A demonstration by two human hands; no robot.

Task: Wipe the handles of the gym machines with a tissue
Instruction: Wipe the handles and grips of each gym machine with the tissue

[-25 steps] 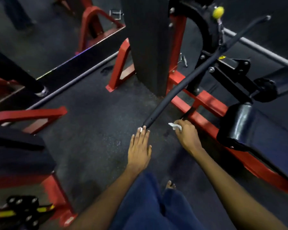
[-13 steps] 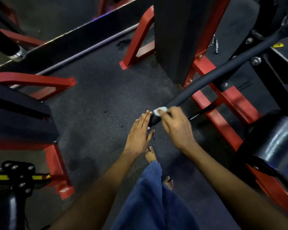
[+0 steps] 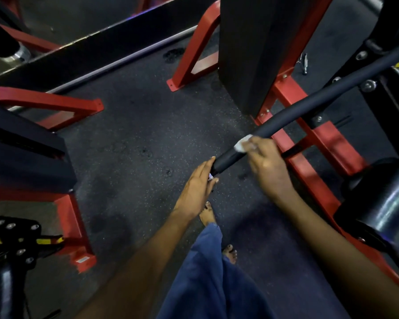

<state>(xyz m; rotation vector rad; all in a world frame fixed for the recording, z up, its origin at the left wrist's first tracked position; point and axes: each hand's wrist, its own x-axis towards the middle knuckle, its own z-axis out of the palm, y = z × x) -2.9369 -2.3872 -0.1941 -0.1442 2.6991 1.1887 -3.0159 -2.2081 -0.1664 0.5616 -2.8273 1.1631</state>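
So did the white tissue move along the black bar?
Yes. The tissue in the right hand has slid up the black bar, away from the bar's end by the left hand.

Both forearms are seen bare, with no sleeve reaching the left hand (image 3: 197,186) or the right hand (image 3: 268,168), while loose blue trousers (image 3: 207,279) are worn over the legs and bare feet (image 3: 207,214) with dark-painted toenails are shown below the hems.
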